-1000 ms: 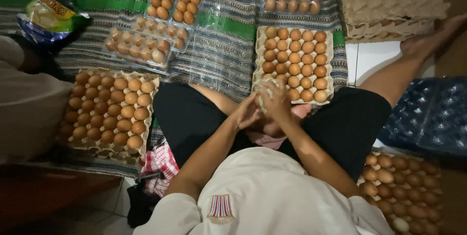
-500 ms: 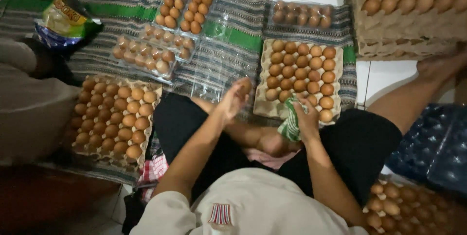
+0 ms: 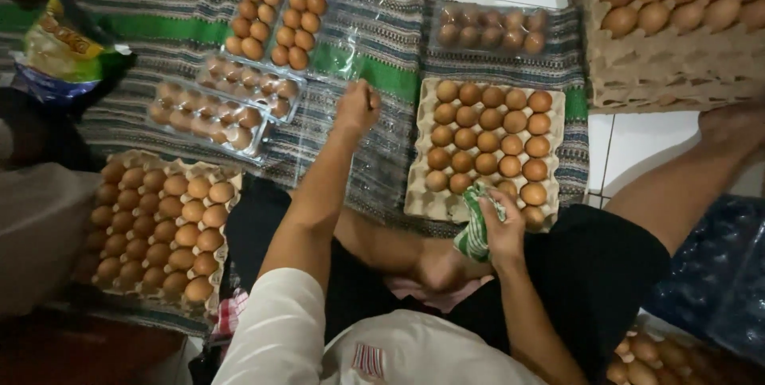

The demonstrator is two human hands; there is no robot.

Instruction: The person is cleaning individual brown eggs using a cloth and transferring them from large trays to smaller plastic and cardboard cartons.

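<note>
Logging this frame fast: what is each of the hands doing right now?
Left hand: closed, stretched over the clear plastic egg packs; what it grips cannot be told.
Right hand: closed on a green-and-white cloth.

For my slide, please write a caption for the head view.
Seated person's left hand reaches over clear egg packs; right hand holds a green-striped cloth by a tray of brown eggs.

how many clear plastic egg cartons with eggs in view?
4, possibly more hidden: open carton top centre, two closed cartons below it, one closed carton above the cardboard tray. The left hand reaches between them.
</note>
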